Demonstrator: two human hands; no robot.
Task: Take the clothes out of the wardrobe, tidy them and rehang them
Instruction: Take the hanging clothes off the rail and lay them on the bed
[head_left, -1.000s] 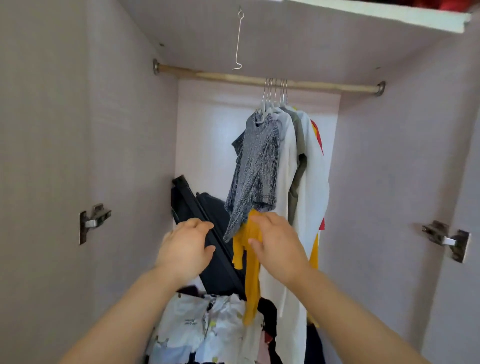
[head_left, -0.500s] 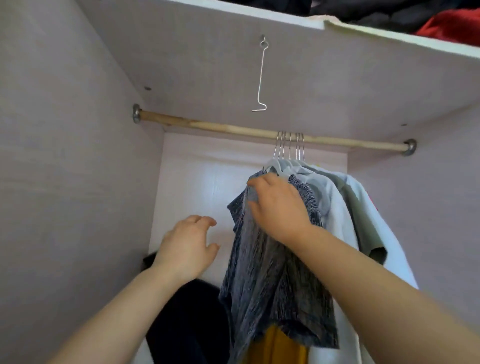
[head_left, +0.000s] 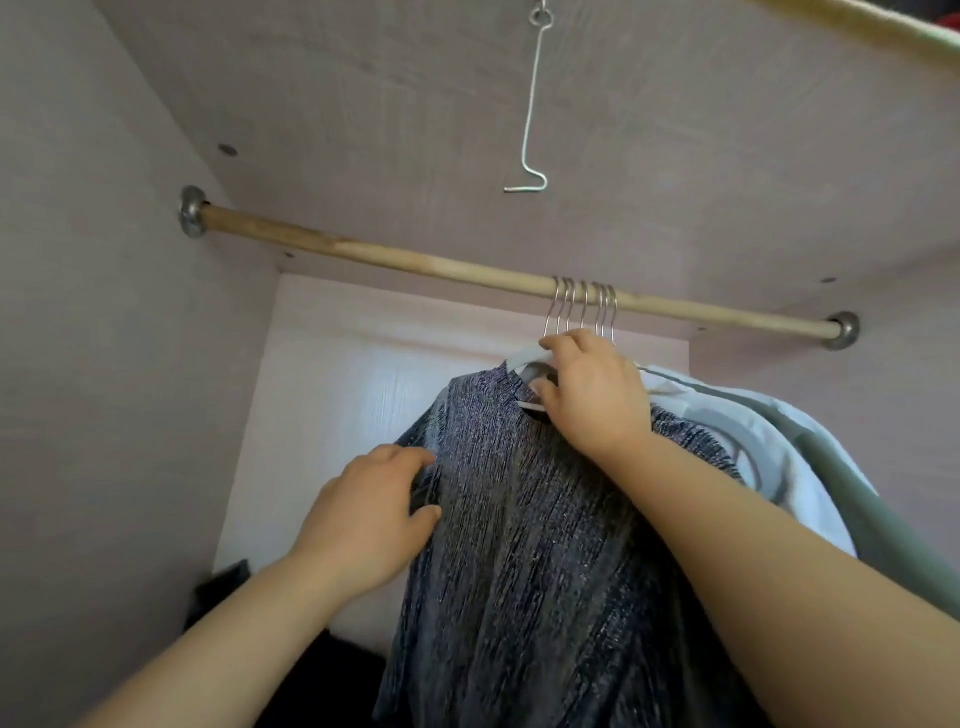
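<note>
— Where are you?

— Inside the wardrobe, pale walls all round, with the wooden rail (head_left: 415, 262) running across above me and a bare wire hook (head_left: 530, 130) dangling from the ceiling panel.

— What's just changed?

— A second ago both hands were down low by the yellow cloth. Now my right hand (head_left: 592, 395) has climbed to the neck of the grey top (head_left: 530, 545) and is grasping its white hanger (head_left: 524, 358) just under the rail. My left hand (head_left: 369, 525) has moved in and pinches the top's left edge.

— So?

— I judge I'm about to lift it off.

— How does it look?

— Speckled blue-grey, thin, ribbed, limp. It hangs nearest, left of the white shirt (head_left: 769, 457) and green garment (head_left: 862, 519).
</note>
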